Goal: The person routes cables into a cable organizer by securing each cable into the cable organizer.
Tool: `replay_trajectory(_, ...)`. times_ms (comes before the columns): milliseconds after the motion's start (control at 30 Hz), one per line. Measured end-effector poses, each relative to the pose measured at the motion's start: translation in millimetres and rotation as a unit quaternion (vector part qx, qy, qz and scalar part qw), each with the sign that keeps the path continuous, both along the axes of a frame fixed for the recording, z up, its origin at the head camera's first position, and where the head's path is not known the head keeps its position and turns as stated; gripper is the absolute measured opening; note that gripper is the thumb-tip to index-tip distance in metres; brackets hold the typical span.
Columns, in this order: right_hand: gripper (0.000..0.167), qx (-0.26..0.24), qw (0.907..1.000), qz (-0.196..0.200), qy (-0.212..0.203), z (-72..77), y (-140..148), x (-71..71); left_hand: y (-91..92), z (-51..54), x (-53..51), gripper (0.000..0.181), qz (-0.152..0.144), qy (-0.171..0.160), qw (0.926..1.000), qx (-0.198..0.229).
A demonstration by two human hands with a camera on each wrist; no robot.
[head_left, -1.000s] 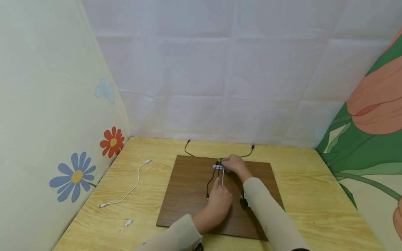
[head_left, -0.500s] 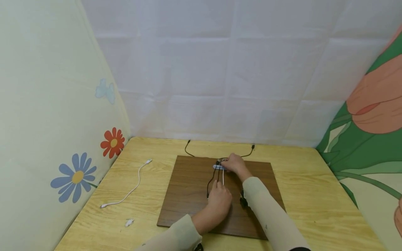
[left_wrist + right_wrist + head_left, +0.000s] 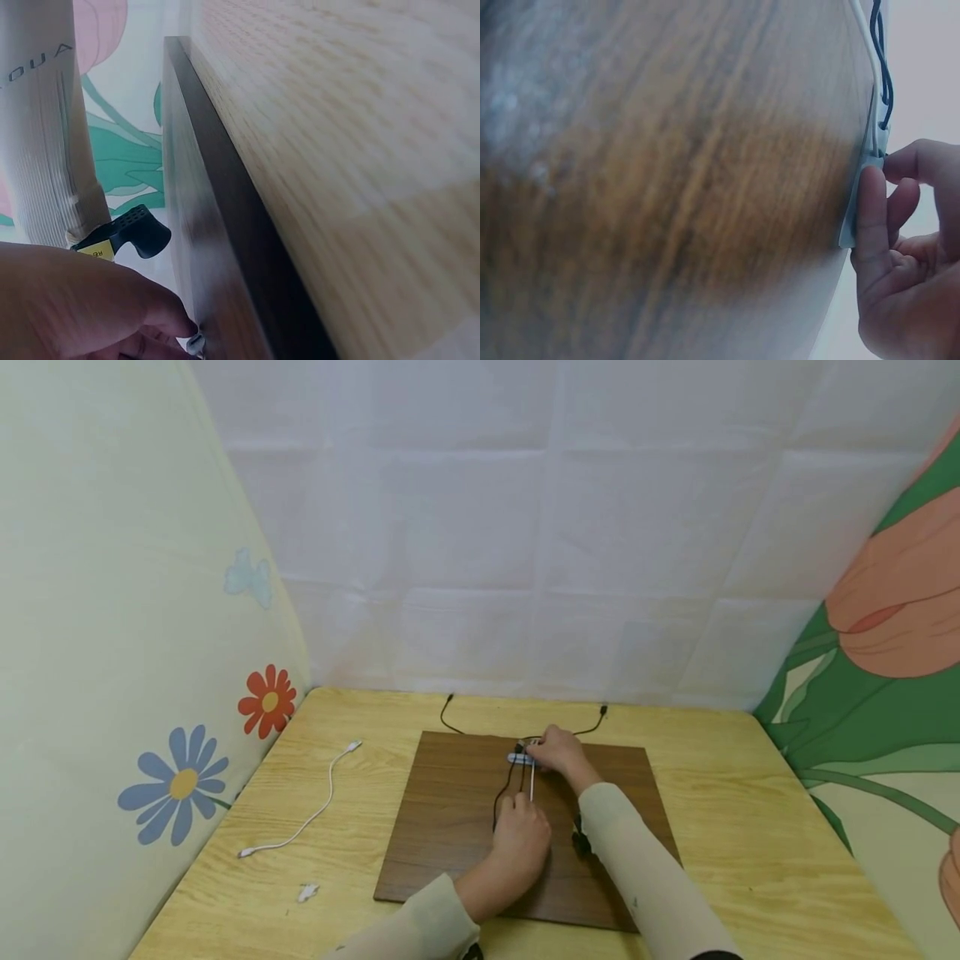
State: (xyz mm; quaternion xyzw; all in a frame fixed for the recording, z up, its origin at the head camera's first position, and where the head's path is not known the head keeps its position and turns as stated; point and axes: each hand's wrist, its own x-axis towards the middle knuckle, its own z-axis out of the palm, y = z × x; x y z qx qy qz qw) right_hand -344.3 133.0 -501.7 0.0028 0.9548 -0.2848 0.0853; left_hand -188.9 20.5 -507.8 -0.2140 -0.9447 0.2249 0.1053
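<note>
A light-blue cable holder [image 3: 521,759] lies near the far edge of a dark brown board [image 3: 442,827], with black cables [image 3: 497,797] and a white cable [image 3: 532,781] running through it. My right hand [image 3: 561,750] grips the holder's right end, its fingertips beside the white cable. In the right wrist view, fingers lie against the holder [image 3: 849,225] where the white cable [image 3: 874,90] enters. Nearer the person, my left hand [image 3: 517,843] pinches the white cable below the holder. A small pale connector [image 3: 196,344] shows at its fingertips in the left wrist view.
On the wooden table [image 3: 735,827], another white cable [image 3: 322,806] lies left of the board, with a small white piece [image 3: 307,892] nearer the front. Two black cable ends [image 3: 448,708] stick out behind the board. Printed cloths stand at the sides.
My left hand has shifted slightly towards the person, and its index finger, stretched forward earlier, is now drawn in. The right hand stays at the holder, almost unmoved.
</note>
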Motion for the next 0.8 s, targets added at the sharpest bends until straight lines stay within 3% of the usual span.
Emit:
replay_trajectory(267,0.043,-0.005,1.0000,0.003,0.002,0.9,0,1.0,-3.7,-3.9,-0.6,0.020,-0.016,0.035,0.9992,0.010)
replay_trajectory(500,0.039,-0.018,0.9998,-0.004,0.000,-0.1,-1,1.3,-9.0,-3.4,-3.3,0.019,-0.021,0.015,0.9996,0.010)
replay_trajectory(700,0.029,-0.025,0.9996,-0.012,0.004,1.8,-1,4.0,-16.9,-0.4,-4.3,0.019,-0.028,0.011,0.9982,0.052)
replay_trajectory(800,0.023,-0.035,0.9991,-0.019,0.010,2.0,0,7.1,-22.7,0.3,-5.4,0.027,-0.026,0.002,0.9968,0.075)
